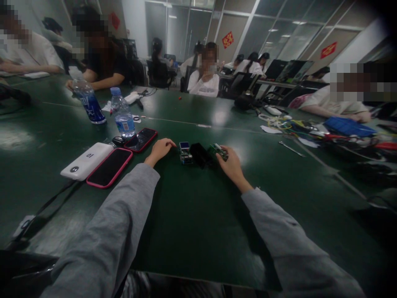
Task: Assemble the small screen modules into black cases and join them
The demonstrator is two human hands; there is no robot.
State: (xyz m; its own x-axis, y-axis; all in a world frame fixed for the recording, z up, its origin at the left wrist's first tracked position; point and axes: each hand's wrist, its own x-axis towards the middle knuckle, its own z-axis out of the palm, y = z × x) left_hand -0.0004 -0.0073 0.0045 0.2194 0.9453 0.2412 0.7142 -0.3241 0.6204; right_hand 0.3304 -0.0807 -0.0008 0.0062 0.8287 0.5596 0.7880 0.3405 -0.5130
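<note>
My right hand [231, 165] is closed round a small green circuit board [218, 151], held just above the dark green table [192, 215]. My left hand [159, 150] rests on the table with its fingers loosely curled and nothing in them, its fingertips close to a small stacked module with a blue screen [185, 152]. Between the module and the circuit board lies a black boxy part [200, 155]. Both my arms wear grey sleeves.
Left of my left hand lie two red-cased phones [110, 167] [143, 139], a white power bank [85, 161] with a cable, and two water bottles [123, 118] [89, 101]. Tools, cables and a blue tray [349, 126] clutter the right. Several other people sit round the table.
</note>
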